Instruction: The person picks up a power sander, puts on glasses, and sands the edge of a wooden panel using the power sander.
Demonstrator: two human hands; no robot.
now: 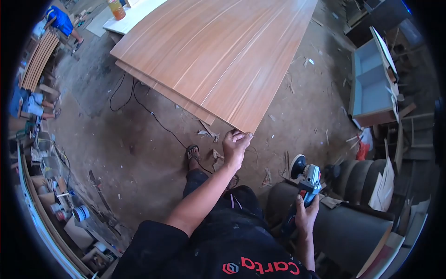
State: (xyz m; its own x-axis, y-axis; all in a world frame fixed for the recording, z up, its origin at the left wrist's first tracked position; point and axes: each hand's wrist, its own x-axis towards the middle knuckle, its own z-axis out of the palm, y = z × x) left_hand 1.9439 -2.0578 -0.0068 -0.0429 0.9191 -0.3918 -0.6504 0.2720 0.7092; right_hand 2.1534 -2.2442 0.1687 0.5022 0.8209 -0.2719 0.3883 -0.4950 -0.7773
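Observation:
A large wood-grain panel [223,56] stretches away in front of me, with another board [162,92] just beneath it. At the panel's near corner, my left hand [235,148] is closed on the edge, its thumb close to the tip of the corner. Off to my right, clear of the panel, my right hand [306,215] is wrapped round the body of an angle grinder [310,180]. The grinder is held upright, and a pale round disc pad on it faces left. Whether it is running cannot be told.
A black cord [158,122] runs over the dirt floor past my foot. A bottle of amber liquid [116,10] stands on a white surface beyond the panel. An open cabinet [373,79] lies at the right, above large dark curved forms [357,183]. People are at the far left.

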